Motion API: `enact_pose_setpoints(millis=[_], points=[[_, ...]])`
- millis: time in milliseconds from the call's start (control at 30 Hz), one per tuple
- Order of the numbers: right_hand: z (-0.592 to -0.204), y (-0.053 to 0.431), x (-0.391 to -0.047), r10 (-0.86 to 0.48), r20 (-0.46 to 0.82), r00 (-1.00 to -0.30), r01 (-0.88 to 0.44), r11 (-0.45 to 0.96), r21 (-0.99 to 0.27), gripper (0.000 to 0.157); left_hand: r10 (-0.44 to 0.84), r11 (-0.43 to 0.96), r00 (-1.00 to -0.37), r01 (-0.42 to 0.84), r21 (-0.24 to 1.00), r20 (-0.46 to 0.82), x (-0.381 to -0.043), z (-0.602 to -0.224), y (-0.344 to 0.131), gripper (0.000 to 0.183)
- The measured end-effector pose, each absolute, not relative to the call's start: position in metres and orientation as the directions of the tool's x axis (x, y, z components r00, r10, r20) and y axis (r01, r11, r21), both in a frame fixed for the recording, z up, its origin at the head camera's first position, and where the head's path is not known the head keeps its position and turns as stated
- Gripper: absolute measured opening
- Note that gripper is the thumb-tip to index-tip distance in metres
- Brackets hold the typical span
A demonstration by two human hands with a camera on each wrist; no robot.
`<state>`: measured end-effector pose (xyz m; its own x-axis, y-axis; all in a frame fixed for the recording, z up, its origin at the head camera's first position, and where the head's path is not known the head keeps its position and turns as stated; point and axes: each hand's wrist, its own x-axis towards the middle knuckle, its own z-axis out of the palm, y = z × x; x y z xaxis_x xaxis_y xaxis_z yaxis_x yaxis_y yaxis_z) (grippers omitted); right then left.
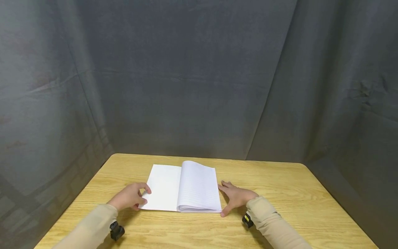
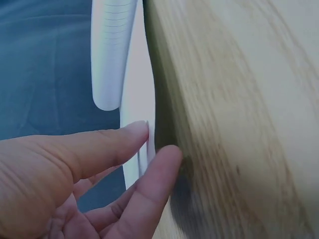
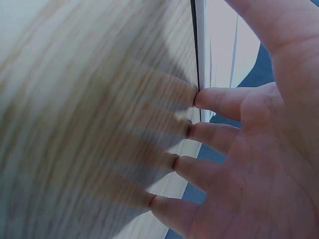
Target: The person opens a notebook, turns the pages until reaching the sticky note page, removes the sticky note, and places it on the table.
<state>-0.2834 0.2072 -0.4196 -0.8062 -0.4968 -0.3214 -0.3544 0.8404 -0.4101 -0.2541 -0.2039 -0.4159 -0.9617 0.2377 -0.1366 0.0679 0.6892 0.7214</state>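
Observation:
An open notebook [image 1: 164,186] lies on the wooden table, a plain white side on the left and lined pages [image 1: 199,186] bulging up on the right. At its left edge, my left hand [image 1: 128,196] pinches the notebook's plain side. The left wrist view shows the thumb over the white sheet [image 2: 138,89] and a finger at its outer edge. My right hand [image 1: 237,196] is beside the right edge, its fingers spread. In the right wrist view, those fingertips [image 3: 202,97] rest on the table, the uppermost against the notebook's edge.
The light wooden table [image 1: 264,173] has rounded far corners. Grey curtains [image 1: 186,86] hang behind it and on both sides. A small black device is strapped on each wrist, over beige sleeves [image 1: 93,224].

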Motion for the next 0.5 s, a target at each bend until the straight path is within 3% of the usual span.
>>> enact_pose_setpoints(millis=[500], points=[[-0.420,0.207,-0.283,-0.498,-0.318,-0.807,-0.352,0.837,-0.418,0.113,0.179,0.816,-0.974,0.067,0.575,-0.140,-0.255,-0.416,-0.193,0.031]])
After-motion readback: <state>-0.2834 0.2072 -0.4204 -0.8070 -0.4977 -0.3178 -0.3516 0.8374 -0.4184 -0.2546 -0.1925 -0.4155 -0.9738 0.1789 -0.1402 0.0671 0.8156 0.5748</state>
